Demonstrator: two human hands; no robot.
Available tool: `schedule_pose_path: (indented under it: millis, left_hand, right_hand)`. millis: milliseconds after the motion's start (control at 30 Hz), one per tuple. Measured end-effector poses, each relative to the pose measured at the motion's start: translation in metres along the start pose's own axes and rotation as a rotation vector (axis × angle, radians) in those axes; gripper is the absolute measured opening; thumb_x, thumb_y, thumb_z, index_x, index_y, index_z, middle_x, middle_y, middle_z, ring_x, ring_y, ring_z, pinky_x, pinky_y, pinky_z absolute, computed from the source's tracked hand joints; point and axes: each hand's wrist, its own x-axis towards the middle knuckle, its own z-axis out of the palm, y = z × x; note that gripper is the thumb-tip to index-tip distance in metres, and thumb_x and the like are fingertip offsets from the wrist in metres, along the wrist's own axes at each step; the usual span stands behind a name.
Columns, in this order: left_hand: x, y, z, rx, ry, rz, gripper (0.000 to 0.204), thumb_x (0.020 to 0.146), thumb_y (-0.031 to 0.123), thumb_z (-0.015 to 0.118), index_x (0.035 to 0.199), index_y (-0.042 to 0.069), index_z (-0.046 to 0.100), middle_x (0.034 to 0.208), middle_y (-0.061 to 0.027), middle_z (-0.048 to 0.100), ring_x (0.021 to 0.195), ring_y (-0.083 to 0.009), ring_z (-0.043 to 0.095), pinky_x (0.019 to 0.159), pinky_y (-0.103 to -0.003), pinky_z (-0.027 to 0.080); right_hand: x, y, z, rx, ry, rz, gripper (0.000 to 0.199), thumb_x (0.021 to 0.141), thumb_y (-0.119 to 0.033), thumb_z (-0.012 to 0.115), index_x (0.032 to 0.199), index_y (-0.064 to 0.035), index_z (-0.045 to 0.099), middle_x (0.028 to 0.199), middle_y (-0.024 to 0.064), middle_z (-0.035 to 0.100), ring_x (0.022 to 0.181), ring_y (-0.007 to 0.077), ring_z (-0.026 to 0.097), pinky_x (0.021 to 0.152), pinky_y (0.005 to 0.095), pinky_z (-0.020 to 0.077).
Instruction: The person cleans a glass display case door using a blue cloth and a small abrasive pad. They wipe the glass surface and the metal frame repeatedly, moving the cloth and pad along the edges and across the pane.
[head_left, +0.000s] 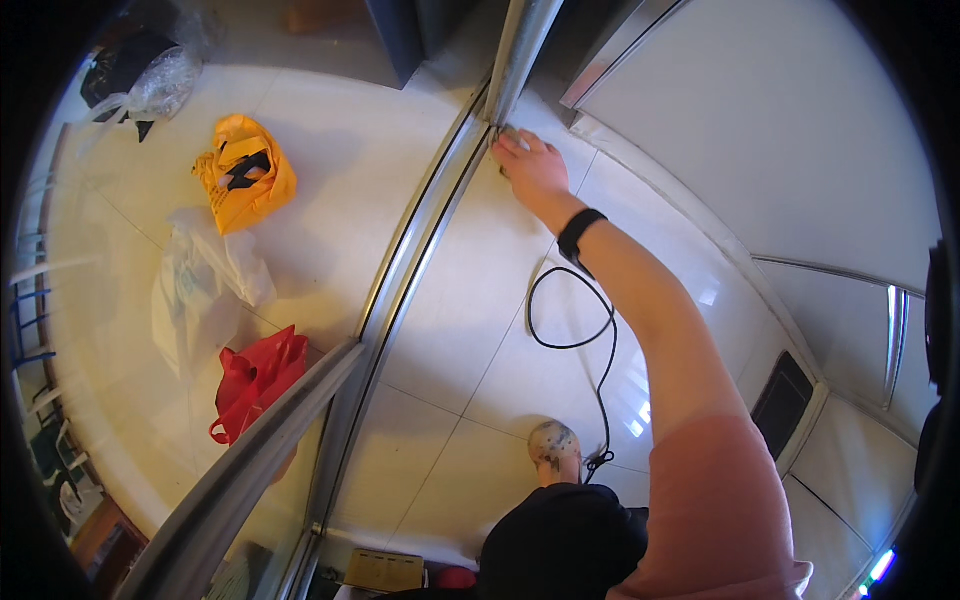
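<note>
My right hand [533, 172] reaches far forward to the floor, a black band [578, 236] round its wrist. Its fingers are bent and pressed down on a small greyish piece, perhaps cloth, mostly hidden under them. They are at the far end of the metal sliding-door track [425, 222], right beside the foot of the upright door frame [523, 55]. My left hand does not show clearly; a skin-toned patch behind the near door frame [240, 470] is too unclear to name.
Left of the track lie an orange bag [262, 205], a white plastic bag [195, 290] and a red bag [262, 372]. A black cable [603, 385] loops over the tiles by my foot [555, 445]. White cabinets [780, 130] line the right; a cardboard box [385, 570] sits near.
</note>
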Motion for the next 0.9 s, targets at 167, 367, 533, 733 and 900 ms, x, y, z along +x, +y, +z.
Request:
schedule_pose_path:
  millis: [167, 367, 533, 733, 900]
  left_hand:
    - [0.009, -0.017, -0.004, -0.057, 0.058, 0.057, 0.042, 0.094, 0.036, 0.033, 0.113, 0.006, 0.055, 0.115, -0.0191, 0.047, 0.102, -0.0292, 0.047, 0.087, -0.039, 0.04]
    - [0.008, -0.015, -0.001, 0.018, 0.049, 0.154, 0.042, 0.093, 0.036, 0.034, 0.113, 0.005, 0.054, 0.114, -0.0206, 0.047, 0.102, -0.0293, 0.047, 0.084, -0.04, 0.041]
    - [-0.018, 0.005, -0.004, 0.104, 0.091, 0.33, 0.042, 0.088, 0.037, 0.047, 0.116, 0.005, 0.052, 0.117, -0.0208, 0.046, 0.101, -0.0276, 0.048, 0.084, -0.039, 0.041]
    - [0.035, -0.023, 0.007, -0.338, -0.036, 0.235, 0.051, 0.08, 0.04, 0.061, 0.119, 0.01, 0.049, 0.12, -0.0239, 0.045, 0.101, -0.0298, 0.048, 0.087, -0.038, 0.038]
    - [0.101, -0.035, 0.031, -0.613, -0.079, 0.568, 0.048, 0.084, 0.04, 0.056, 0.104, -0.003, 0.054, 0.097, -0.0168, 0.059, 0.082, -0.0216, 0.054, 0.075, -0.035, 0.045]
  right_hand:
    - [0.019, 0.014, 0.0, -0.112, 0.05, 0.187, 0.032, 0.085, -0.019, 0.044, 0.116, -0.0165, 0.051, 0.124, 0.0, 0.05, 0.119, 0.0244, 0.042, 0.09, 0.0406, 0.0411]
    - [0.023, 0.002, 0.018, 0.076, -0.201, 0.195, 0.032, 0.083, -0.019, 0.045, 0.113, -0.0134, 0.053, 0.121, 0.002, 0.05, 0.11, 0.023, 0.045, 0.085, 0.0405, 0.0425]
    - [-0.028, -0.032, -0.022, 0.101, -0.237, 0.07, 0.037, 0.082, -0.017, 0.047, 0.118, -0.0121, 0.049, 0.126, 0.004, 0.048, 0.118, 0.0246, 0.042, 0.088, 0.0397, 0.042]
    - [0.006, 0.0, -0.123, 0.673, -0.254, 0.281, 0.039, 0.079, -0.02, 0.054, 0.116, -0.0085, 0.05, 0.099, 0.0109, 0.062, 0.093, 0.028, 0.059, 0.081, 0.0411, 0.0459]
    - [-0.066, -0.038, -0.19, 0.945, -0.556, 0.125, 0.032, 0.081, -0.031, 0.055, 0.105, -0.0103, 0.059, 0.099, 0.0064, 0.061, 0.095, 0.0213, 0.056, 0.079, 0.0369, 0.0452]
